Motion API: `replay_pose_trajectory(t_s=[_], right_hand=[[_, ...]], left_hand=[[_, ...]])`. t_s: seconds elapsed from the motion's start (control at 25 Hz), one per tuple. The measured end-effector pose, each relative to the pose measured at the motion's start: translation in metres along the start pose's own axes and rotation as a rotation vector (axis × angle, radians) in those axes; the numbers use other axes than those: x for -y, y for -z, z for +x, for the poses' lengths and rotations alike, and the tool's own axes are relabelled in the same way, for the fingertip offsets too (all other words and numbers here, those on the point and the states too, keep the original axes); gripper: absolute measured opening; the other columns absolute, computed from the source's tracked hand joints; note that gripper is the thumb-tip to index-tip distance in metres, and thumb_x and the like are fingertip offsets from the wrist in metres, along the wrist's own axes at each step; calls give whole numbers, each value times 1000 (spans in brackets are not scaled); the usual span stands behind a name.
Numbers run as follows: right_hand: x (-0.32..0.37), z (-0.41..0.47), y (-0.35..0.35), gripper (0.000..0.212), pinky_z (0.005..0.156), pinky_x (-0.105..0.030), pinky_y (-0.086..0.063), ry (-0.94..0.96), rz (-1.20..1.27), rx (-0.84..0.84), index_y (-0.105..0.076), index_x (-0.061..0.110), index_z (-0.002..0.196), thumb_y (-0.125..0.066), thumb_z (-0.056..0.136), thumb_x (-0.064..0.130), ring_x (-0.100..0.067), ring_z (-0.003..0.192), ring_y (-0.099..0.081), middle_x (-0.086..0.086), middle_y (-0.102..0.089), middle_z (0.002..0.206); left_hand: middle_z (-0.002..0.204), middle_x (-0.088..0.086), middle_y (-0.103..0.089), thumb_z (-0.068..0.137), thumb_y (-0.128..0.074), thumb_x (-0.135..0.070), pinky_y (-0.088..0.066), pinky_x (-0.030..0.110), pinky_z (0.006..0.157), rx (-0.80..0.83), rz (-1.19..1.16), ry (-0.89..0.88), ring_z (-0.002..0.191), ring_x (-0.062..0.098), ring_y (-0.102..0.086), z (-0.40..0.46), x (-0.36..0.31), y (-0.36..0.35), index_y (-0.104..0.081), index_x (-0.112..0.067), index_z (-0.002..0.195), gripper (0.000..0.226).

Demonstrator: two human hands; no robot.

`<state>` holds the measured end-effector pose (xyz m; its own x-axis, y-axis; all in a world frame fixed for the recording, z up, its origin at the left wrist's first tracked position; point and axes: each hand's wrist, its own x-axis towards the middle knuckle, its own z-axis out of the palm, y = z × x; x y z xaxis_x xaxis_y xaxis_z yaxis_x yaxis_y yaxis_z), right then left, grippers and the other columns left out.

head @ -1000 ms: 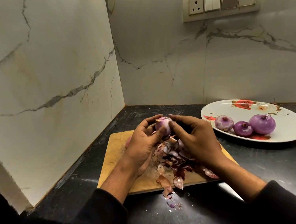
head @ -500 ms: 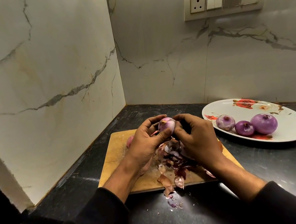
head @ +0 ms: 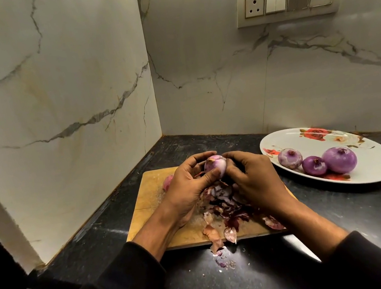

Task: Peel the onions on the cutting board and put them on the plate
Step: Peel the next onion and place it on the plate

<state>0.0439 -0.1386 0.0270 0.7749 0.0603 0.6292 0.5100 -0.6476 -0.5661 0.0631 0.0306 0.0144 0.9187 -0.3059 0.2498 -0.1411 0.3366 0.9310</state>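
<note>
At frame centre, above the cutting board point(head: 147, 195), your left hand point(head: 188, 186) cups the onion point(head: 216, 169) while your right hand point(head: 254, 179) pinches its skin; strip the remaining layer, then carry it right to the plate point(head: 373, 166).

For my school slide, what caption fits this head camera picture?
Both hands peel an onion over the board; three onions wait on the plate.
</note>
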Motion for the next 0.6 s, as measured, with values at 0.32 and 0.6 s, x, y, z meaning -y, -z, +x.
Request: replay_pose_trajectory(t_s=[0.32,0.6], right_hand=[[-8,1,-1,32,81,-31,-58,-23,116,61,-66,16,127,-53,102,31,-7,96,-68,3,-72,111],[-8,2,5,26,77,-22,-55,-24,91,99,-69,17,120,-55,101,27,-3,89,-67,8,-73,102]], left_hand=[[125,15,-69,79,-70,-8,-54,41,101,-26,-23,0,120,27,-65,1,1,0,-57,-5,132,55],[124,12,-70,91,-61,2,-54,38,101,-1,55,-18,119,24,-66,0,1,-1,-65,-8,125,35]])
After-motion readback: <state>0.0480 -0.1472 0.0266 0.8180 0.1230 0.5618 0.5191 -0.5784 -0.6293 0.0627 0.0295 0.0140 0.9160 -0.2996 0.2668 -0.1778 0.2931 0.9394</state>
